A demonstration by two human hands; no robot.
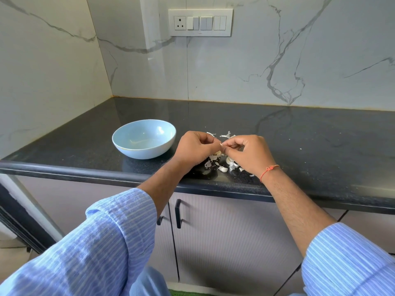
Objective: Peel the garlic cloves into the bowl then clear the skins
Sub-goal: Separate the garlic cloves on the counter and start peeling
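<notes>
A pale blue bowl [143, 138] stands on the black countertop [299, 133], left of my hands; nothing is visible inside it. My left hand [195, 148] and my right hand [249, 152] meet fingertip to fingertip just above the counter, pinching a small garlic clove [222, 144] that is mostly hidden by the fingers. Below the hands lie loose garlic cloves [223, 168] and white papery skins [210, 162]. More skin scraps [226, 135] lie just beyond the hands.
The counter's rounded front edge [85, 173] runs below my wrists, with cabinet doors and black handles [177, 213] underneath. Marble walls close in the back and left. A switch panel [200, 22] is on the back wall.
</notes>
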